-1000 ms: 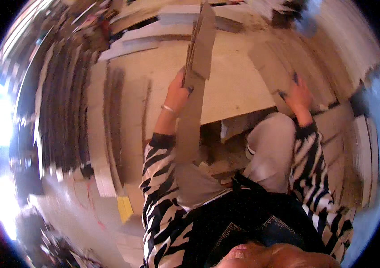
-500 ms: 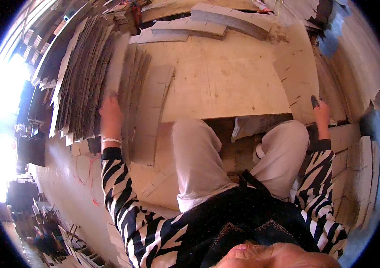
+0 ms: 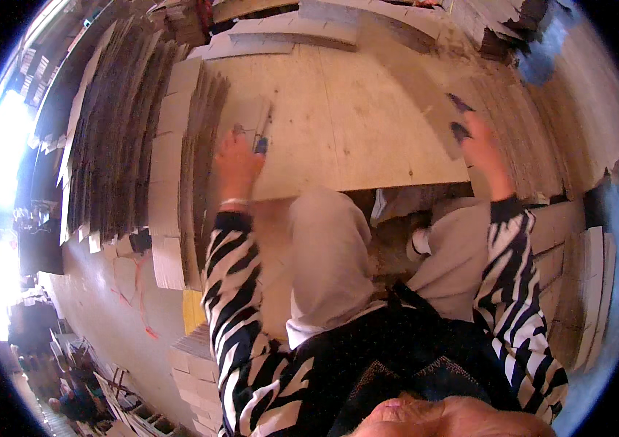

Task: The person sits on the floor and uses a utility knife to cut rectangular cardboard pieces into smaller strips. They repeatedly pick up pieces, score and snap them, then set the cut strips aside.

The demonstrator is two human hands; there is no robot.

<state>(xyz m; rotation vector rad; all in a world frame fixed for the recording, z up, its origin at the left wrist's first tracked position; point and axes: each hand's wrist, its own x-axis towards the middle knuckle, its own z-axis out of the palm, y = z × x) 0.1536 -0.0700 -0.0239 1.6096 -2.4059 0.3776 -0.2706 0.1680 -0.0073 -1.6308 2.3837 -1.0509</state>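
My left hand reaches over a cardboard sheet at the left side of a pale wooden board. Its fingers are spread, and a dark cover shows on one of them. To the left of it stands a pack of grey-brown cardboard sheets. My right hand is at the board's right side, thumb and forefinger apart, both with dark covers. Just beyond those fingertips, a narrow cardboard sheet is blurred by motion; whether the fingers touch it is unclear.
A thick row of cardboard sheets stands at the far left. Overlapping cardboard stacks line the board's far edge. More stacked cardboard stands at the right. My knees are at the near edge, beside a reddish cord on the floor.
My left hand has moved right, off the standing cardboard and over the sheet on the board. My right hand has moved left and farther away, and the cardboard sheet by it has shifted left.
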